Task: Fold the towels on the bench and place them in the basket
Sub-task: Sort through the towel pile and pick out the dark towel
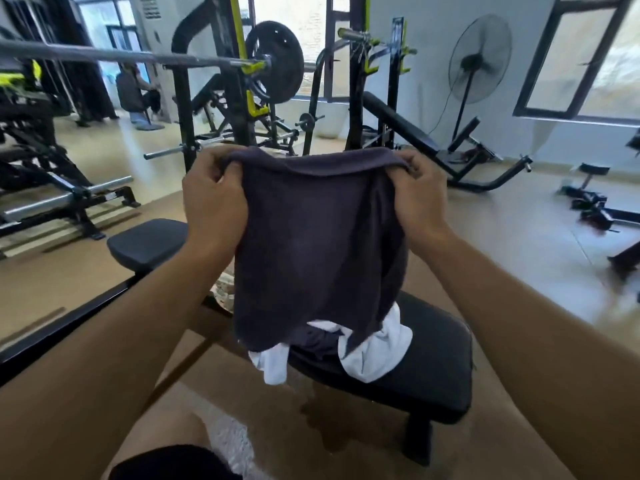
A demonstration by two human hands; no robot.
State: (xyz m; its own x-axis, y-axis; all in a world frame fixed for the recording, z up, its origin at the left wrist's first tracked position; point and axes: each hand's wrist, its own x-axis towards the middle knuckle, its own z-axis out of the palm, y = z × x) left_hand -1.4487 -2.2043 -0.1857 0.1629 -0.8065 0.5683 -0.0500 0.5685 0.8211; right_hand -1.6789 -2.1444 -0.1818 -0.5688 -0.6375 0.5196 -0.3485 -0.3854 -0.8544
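Head view: both hands hold a dark towel (318,237) up over the bench (415,362).
Left hand (214,199) pinches the towel's top left corner, fingers curled round the hem; right hand (417,192) grips the top right corner the same way. Towel hangs flat between them, lower edge just above the pile. White towels (377,344) and another dark towel (317,339) lie crumpled on the bench's near pad. Barbell rack (242,64) far left, standing fan (479,60) far right.
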